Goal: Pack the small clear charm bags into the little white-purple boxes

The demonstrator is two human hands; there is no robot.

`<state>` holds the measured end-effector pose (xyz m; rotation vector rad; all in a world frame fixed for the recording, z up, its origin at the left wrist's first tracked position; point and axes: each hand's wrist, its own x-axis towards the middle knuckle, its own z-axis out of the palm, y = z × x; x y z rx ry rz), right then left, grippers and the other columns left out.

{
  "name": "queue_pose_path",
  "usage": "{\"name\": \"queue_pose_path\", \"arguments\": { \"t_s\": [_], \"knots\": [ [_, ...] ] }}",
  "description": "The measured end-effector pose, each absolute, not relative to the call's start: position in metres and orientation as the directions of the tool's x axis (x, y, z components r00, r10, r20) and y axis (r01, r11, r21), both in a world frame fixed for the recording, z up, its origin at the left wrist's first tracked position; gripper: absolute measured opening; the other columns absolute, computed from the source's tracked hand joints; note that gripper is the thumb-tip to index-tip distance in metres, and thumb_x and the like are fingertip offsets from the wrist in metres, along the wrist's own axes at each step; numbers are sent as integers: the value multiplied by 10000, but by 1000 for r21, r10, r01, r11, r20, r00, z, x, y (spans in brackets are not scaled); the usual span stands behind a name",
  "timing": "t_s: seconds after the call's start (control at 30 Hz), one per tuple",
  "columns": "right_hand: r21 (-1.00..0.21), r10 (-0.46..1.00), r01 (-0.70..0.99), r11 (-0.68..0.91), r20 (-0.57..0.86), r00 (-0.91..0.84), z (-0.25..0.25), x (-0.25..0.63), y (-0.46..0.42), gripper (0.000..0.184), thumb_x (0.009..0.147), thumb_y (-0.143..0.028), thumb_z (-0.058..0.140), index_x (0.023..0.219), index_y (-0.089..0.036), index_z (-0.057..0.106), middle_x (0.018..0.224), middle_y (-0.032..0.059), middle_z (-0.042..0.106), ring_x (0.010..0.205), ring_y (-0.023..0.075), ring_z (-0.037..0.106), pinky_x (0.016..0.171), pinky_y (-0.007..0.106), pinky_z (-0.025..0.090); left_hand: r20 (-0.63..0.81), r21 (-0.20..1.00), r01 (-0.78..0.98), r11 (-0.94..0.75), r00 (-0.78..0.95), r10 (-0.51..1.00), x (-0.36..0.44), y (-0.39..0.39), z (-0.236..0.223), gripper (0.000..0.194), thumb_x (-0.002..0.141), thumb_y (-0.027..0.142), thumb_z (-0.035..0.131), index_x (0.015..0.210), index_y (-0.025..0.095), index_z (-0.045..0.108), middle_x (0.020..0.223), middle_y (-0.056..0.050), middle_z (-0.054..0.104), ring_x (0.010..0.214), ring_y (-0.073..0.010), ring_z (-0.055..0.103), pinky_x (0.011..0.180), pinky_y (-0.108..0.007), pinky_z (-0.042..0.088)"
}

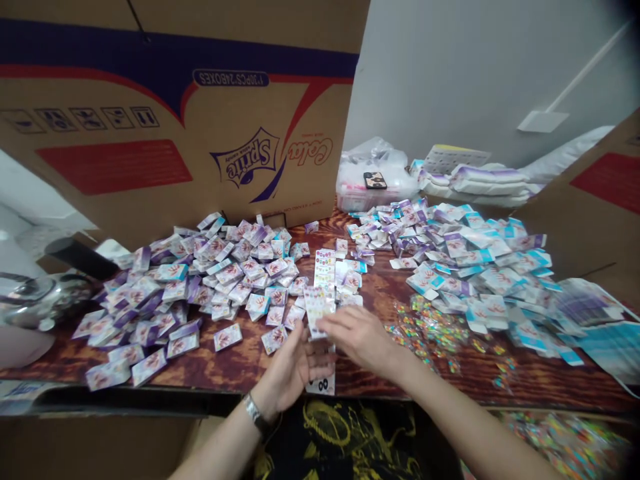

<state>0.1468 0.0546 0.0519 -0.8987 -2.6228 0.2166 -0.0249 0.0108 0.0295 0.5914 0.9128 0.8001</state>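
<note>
My left hand (295,367) and my right hand (357,337) meet at the near edge of a dark wooden table (240,367). Between them they hold a narrow white sticker sheet (319,308) with small coloured shapes on it. My right hand's fingers pinch the sheet from the right, and my left hand's fingers curl under it from the left. A second long sticker strip (325,268) lies flat just beyond. A heap of small purple-and-white boxes (200,287) spreads to the left, and another heap with teal edges (470,267) spreads to the right.
A large cardboard carton (175,120) printed "Cola Sprite" stands behind the left heap. Clear packets of coloured stickers (430,330) lie right of my hands. Plastic bags and stacked flat packs (475,180) sit at the back. Another carton flap (595,200) rises at right. A watch is on my left wrist.
</note>
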Motion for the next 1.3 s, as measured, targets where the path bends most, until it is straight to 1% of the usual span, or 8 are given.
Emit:
{"name": "queue_pose_path", "arguments": {
  "t_s": [0.17, 0.33, 0.53, 0.73, 0.83, 0.97, 1.1, 1.3],
  "knots": [
    [-539, 505, 328, 776, 220, -834, 86, 153, 15, 238, 930, -217, 439, 1102, -225, 602, 804, 7, 685, 712, 106, 615, 652, 224, 475, -450, 643, -580, 500, 241, 860, -26, 21, 41, 295, 742, 333, 682, 956, 163, 573, 851, -60, 674, 748, -195, 646, 719, -316, 496],
    [-593, 785, 531, 606, 338, -519, 87, 159, 38, 251, 928, -217, 443, 1124, -210, 600, 1008, 34, 693, 869, 132, 649, 760, 251, 512, -338, 787, -430, 443, 301, 892, -25, 5, 40, 416, 800, 508, 560, 1031, 165, 605, 909, -72, 663, 857, -213, 607, 726, -310, 477],
    [-450, 763, 627, 636, 488, -424, 67, 154, 50, 246, 916, -185, 450, 1088, -153, 624, 958, 74, 702, 850, 164, 654, 775, 295, 530, -203, 944, -188, 272, 319, 926, -28, 2, 31, 262, 772, 356, 644, 947, 162, 652, 877, -49, 654, 819, -182, 582, 762, -276, 447],
    [-38, 498, 585, 810, 572, -652, 49, 143, 16, 293, 906, -166, 462, 1169, -122, 584, 1121, 113, 642, 1022, 234, 566, 853, 378, 486, -310, 728, -522, 444, 326, 893, -21, 8, 40, 304, 681, 194, 665, 983, 178, 633, 857, -33, 656, 747, -158, 597, 699, -272, 458],
    [-4, 496, 599, 801, 563, -661, 41, 142, 12, 298, 904, -138, 447, 1172, -110, 573, 1094, 123, 639, 1049, 251, 537, 888, 406, 453, -286, 659, -565, 497, 422, 860, -23, 7, 46, 374, 626, 162, 670, 997, 186, 633, 896, -36, 651, 796, -161, 591, 717, -267, 451],
    [-257, 576, 521, 814, 475, -666, 45, 143, 17, 254, 921, -130, 409, 1093, -148, 595, 888, 76, 648, 884, 187, 558, 779, 325, 476, -327, 704, -554, 444, 301, 896, -21, 4, 40, 138, 730, 287, 661, 790, 163, 649, 803, -28, 647, 797, -163, 574, 757, -289, 444],
    [-640, 763, 477, 602, 286, -579, 55, 146, 24, 163, 922, -197, 447, 1021, -190, 576, 886, 43, 611, 834, 156, 554, 739, 280, 468, -315, 814, -423, 398, 255, 914, -20, 1, 30, 301, 824, 426, 555, 835, 136, 636, 838, -56, 637, 821, -184, 568, 763, -310, 447],
    [-792, 873, 489, 366, 109, -476, 44, 151, 25, 202, 878, -291, 543, 1058, -209, 584, 963, 46, 598, 886, 170, 562, 776, 291, 443, -77, 986, 165, 16, 369, 926, -25, -2, 27, 261, 883, 385, 452, 959, 172, 582, 879, -40, 600, 808, -180, 530, 758, -304, 416]
  ]
}}
